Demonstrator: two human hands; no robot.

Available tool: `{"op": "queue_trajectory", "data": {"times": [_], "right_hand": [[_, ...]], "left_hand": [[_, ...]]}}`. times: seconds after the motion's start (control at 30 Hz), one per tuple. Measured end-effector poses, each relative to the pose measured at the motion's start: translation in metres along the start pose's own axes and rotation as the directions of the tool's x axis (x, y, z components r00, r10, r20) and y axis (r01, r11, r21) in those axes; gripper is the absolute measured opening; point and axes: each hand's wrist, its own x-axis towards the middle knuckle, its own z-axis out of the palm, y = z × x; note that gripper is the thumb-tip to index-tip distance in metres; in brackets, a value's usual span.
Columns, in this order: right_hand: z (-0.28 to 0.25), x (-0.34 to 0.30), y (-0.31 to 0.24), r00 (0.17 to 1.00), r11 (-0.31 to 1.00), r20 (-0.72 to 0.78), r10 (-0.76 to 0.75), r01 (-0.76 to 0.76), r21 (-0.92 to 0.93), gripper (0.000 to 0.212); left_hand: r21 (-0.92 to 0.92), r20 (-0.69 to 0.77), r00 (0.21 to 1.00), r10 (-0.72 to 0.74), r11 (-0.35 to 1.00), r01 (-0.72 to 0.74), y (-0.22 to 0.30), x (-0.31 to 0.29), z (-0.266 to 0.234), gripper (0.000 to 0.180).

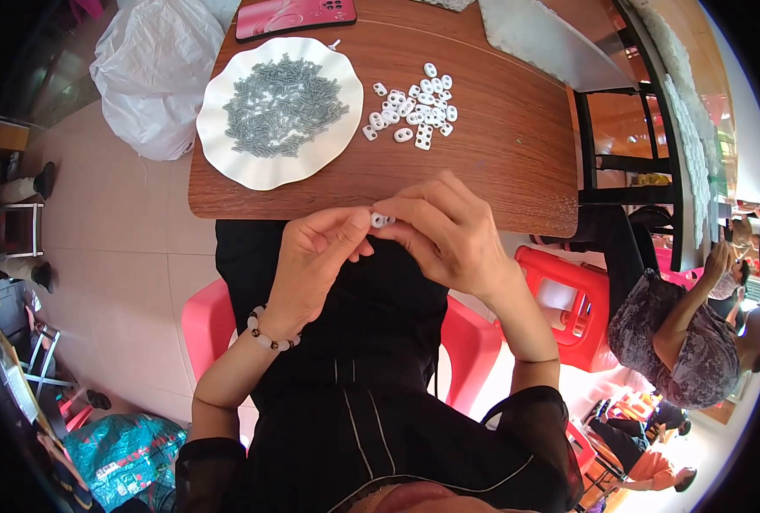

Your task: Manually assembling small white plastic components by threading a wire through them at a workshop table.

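Just off the near edge of the table, a small white two-holed piece [380, 221] is pinched between my two hands. My left hand [316, 256], a beaded bracelet at its wrist, grips the piece's left end with thumb and fingertips. From the other side my right hand [457, 235] closes on its right end, and its fingers partly cover it. Beyond my hands, several similar white pieces [422, 138] lie in a loose heap. A wavy-rimmed white plate [264, 176] at the left carries a spread of small grey pins [281, 107].
The brown wooden table [508, 162] has a pink phone [298, 17] at its far edge. A white plastic bag [153, 77] stands left of the table. Red stools [559, 299] and a seated person [679, 342] are at the right; a teal bag [127, 449] sits lower left.
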Motion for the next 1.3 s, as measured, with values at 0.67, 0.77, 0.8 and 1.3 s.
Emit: {"op": "queue_trajectory", "data": {"times": [0.67, 0.77, 0.8, 1.3], "right_hand": [[0.008, -0.017, 0.011, 0.98, 0.908, 0.045, 0.192, -0.195, 0.371, 0.028], [0.011, -0.021, 0.016, 0.979, 0.9, 0.04, 0.198, -0.198, 0.389, 0.022], [0.012, -0.022, 0.017, 0.979, 0.899, 0.04, 0.199, -0.199, 0.39, 0.022], [0.016, -0.029, 0.014, 0.966, 0.894, -0.058, 0.252, -0.21, 0.397, 0.017]], "left_hand": [[0.044, 0.019, 0.999, -0.03, 0.999, 0.029, 0.004, 0.0, 0.002, 0.021], [0.02, 0.049, 0.998, -0.048, 0.999, 0.047, 0.007, 0.002, 0.003, 0.022], [-0.014, 0.059, 0.996, -0.07, 0.997, 0.071, 0.008, 0.003, 0.003, 0.024], [0.064, 0.025, 0.992, 0.121, 0.99, -0.123, -0.001, 0.004, 0.01, 0.015]]}}
